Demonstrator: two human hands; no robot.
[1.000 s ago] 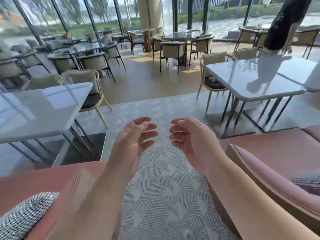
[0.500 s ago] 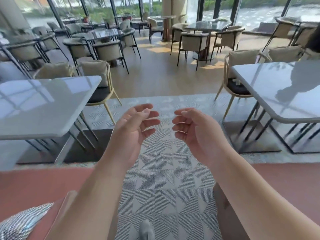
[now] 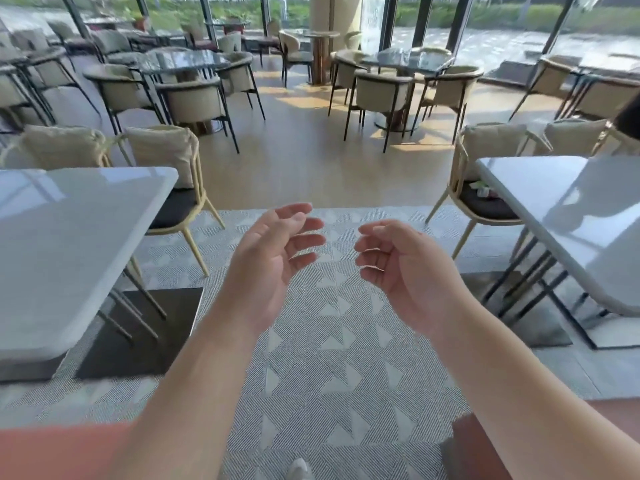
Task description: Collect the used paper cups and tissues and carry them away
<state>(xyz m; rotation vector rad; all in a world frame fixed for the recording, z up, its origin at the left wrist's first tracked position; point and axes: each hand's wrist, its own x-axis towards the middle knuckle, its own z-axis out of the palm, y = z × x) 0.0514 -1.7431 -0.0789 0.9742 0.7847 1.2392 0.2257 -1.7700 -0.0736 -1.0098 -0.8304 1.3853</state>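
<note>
A wide café room is spreading out ahead, with tall windows [image 3: 485,26] running along the far wall and a wooden floor [image 3: 298,157] lying beyond a grey patterned carpet [image 3: 311,368]. Two pale glossy counters are flanking the carpet: the left counter [image 3: 65,244] is taking up much of that side, and the right counter [image 3: 568,209] is reaching in from the other edge. Farther back, two dark round tables [image 3: 183,62] and [image 3: 408,60] are standing ringed by beige armchairs. A cane chair with a cushion [image 3: 169,188] is sitting tucked at the far corner of the left counter, and a matching chair [image 3: 485,188] is sitting at the far corner of the right counter.

On that right chair's dark seat some small pale items [image 3: 483,190] are lying, too blurred to say whether they are cups or tissues; no cup or tissue is showing plainly anywhere else.

Both bare forearms are reaching forward over the carpet. The left hand [image 3: 273,261] is hanging in the air with its fingers loosely curled, holding nothing. The right hand [image 3: 401,271] is hanging near it, palm turned inward, fingers likewise relaxed and holding nothing. The two hands are staying apart, touching neither counter.
</note>
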